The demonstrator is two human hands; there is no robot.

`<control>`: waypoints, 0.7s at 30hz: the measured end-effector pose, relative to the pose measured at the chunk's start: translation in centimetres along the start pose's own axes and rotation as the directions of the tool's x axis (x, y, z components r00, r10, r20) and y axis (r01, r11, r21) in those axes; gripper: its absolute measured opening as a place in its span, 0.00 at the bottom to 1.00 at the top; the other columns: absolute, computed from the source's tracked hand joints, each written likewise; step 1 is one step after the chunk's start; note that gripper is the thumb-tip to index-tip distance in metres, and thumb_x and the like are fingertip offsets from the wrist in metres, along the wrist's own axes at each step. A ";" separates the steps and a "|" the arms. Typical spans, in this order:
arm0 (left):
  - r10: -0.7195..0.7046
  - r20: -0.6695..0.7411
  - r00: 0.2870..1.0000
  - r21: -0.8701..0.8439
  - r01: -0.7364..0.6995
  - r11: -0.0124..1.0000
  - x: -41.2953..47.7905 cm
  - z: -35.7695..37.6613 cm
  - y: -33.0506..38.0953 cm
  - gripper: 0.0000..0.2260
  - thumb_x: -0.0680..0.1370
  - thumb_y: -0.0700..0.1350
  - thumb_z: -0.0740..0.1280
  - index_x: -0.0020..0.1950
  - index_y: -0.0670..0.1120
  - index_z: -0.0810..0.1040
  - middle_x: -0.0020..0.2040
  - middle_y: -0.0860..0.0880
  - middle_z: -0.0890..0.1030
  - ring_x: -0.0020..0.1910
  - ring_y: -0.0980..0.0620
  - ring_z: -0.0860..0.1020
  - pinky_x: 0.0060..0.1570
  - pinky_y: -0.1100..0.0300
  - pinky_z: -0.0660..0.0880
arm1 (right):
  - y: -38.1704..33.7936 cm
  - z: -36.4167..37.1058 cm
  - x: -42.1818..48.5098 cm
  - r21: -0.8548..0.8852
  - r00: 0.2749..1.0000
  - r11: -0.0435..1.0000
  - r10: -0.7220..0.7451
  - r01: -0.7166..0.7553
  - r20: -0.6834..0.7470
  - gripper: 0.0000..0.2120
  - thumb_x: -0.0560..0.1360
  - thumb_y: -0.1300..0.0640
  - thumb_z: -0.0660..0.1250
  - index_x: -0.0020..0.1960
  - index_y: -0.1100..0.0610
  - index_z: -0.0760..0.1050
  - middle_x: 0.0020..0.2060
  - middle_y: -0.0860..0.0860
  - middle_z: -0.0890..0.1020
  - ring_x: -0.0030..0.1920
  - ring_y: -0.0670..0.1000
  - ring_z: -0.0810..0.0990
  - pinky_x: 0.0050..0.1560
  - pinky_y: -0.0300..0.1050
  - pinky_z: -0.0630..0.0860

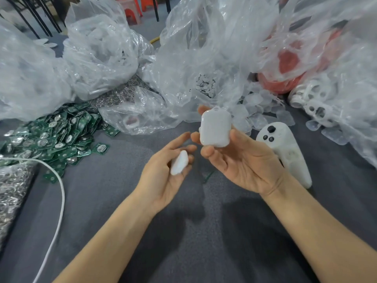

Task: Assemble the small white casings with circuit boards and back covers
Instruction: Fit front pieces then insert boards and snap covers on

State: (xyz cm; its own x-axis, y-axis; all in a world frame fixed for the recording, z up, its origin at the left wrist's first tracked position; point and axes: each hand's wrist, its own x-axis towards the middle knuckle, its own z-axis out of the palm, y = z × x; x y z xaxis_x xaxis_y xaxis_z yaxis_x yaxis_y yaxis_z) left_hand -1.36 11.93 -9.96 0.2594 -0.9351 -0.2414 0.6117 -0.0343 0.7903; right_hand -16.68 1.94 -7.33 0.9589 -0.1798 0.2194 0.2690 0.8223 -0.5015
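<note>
Pinches white rounded-rectangular plastic casing [215, 128] by its edges in right hand [240, 162] fingertips. Cradles small white plastic cover [179, 162] in curled left hand [163, 180] fingers, both above grey cloth table [183, 237].

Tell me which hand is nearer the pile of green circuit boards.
Left. The left hand, holding a small white piece, is right of the circuit board pile; the right hand, gripping the white casing, is farther right, beyond it.

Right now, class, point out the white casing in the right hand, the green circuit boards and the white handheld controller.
white casing [215, 128]: head view, middle of its flat face.
green circuit boards [61, 131]: head view, middle of the pile.
white handheld controller [291, 154]: head view, its body below the buttons.
</note>
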 end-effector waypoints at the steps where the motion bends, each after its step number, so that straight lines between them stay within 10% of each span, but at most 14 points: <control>1: 0.011 0.009 1.000 -0.029 -0.011 1.000 0.1 0.0 -0.1 0.19 0.79 0.35 0.56 0.70 0.40 0.70 0.54 0.40 0.79 0.45 0.51 0.77 0.51 0.60 0.74 | 0.1 -0.1 0.0 0.022 1.000 1.000 0.005 -0.005 0.006 0.24 0.76 0.63 0.66 0.71 0.58 0.68 0.58 0.64 0.77 0.51 0.56 0.81 0.58 0.43 0.77; 10: 0.114 -0.064 0.991 -0.104 -0.121 0.987 0.0 -0.5 -1.0 0.20 0.74 0.43 0.66 0.65 0.40 0.71 0.55 0.46 0.82 0.59 0.50 0.79 0.66 0.55 0.71 | 0.2 -0.7 0.1 0.053 0.999 0.998 0.038 -0.038 0.006 0.23 0.77 0.64 0.64 0.72 0.60 0.66 0.57 0.65 0.77 0.51 0.58 0.80 0.56 0.46 0.78; 16: 0.107 -0.066 0.992 -0.083 -0.112 0.990 -0.5 -0.4 -0.4 0.10 0.72 0.46 0.68 0.52 0.48 0.78 0.47 0.47 0.83 0.42 0.52 0.83 0.37 0.63 0.80 | 0.5 -0.6 0.0 -0.082 0.998 0.995 0.054 -0.057 -0.032 0.20 0.76 0.59 0.65 0.67 0.58 0.73 0.53 0.62 0.81 0.46 0.54 0.82 0.52 0.42 0.79; 21: 0.278 -0.088 0.956 0.537 -0.190 0.822 -1.0 -0.7 -0.3 0.24 0.72 0.35 0.72 0.62 0.57 0.76 0.48 0.50 0.82 0.43 0.54 0.83 0.40 0.66 0.78 | -0.2 -0.9 0.3 -0.671 0.802 0.740 -0.371 -0.049 -0.468 0.10 0.78 0.59 0.60 0.51 0.59 0.79 0.40 0.59 0.83 0.28 0.49 0.73 0.25 0.37 0.68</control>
State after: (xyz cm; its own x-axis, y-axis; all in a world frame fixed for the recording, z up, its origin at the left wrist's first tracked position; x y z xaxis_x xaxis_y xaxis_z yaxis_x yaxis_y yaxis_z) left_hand -1.25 13.08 -10.33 0.4839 -0.8731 -0.0602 0.0520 -0.0400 0.9978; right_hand -16.36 1.26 -7.90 0.7120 -0.7016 -0.0294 0.2123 0.2550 -0.9434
